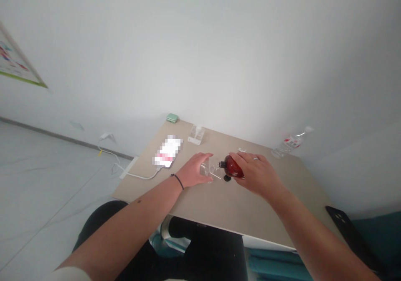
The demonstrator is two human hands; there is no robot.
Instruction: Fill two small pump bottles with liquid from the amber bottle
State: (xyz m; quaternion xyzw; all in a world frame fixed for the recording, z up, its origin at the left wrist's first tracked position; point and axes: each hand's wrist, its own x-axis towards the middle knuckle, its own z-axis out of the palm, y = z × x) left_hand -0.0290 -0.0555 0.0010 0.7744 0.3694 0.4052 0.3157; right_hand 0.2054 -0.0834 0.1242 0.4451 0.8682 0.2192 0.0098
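Note:
My right hand (260, 173) is wrapped round a dark red bottle (232, 167) and tips it sideways, its open black neck pointing left. Opposite that neck, my left hand (194, 171) curls its thumb and fingers round a small clear container (213, 166). The neck is close to this container's right end; whether they touch, or any liquid runs, I cannot tell. On the table just under the bottle's neck lies a small black cap (227, 178).
A phone (168, 151) with a white cable (142, 177) lies left on the beige table (213, 205). Towards the wall are a clear box (196, 135), a green case (172, 118) and a clear plastic bottle (292, 142). A black flat object (347, 226) is at the right edge.

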